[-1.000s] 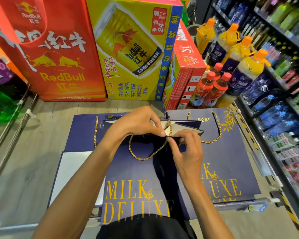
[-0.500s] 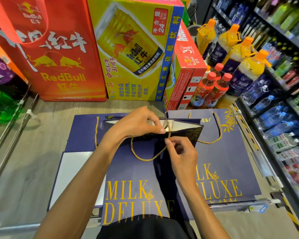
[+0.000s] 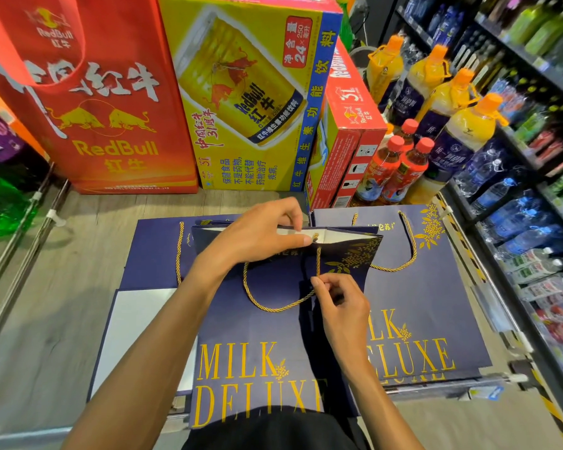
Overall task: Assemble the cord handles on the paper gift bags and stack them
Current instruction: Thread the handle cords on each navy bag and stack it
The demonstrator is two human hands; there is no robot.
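On the table (image 3: 62,287) before us, the navy gift bag (image 3: 257,352) lies atop other navy bags (image 3: 436,303), its mouth propped open. Our left hand (image 3: 254,238) pinches the bag's top rim beside the cord hole, fingers (image 3: 290,241) curled on it. Our right hand (image 3: 338,303) pinches the gold cord (image 3: 273,308) just below that hole.

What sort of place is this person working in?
Most likely a shop aisle: drink shelves on the right, a yellow Red Bull carton ahead, and orange-capped juice bottles nearby.
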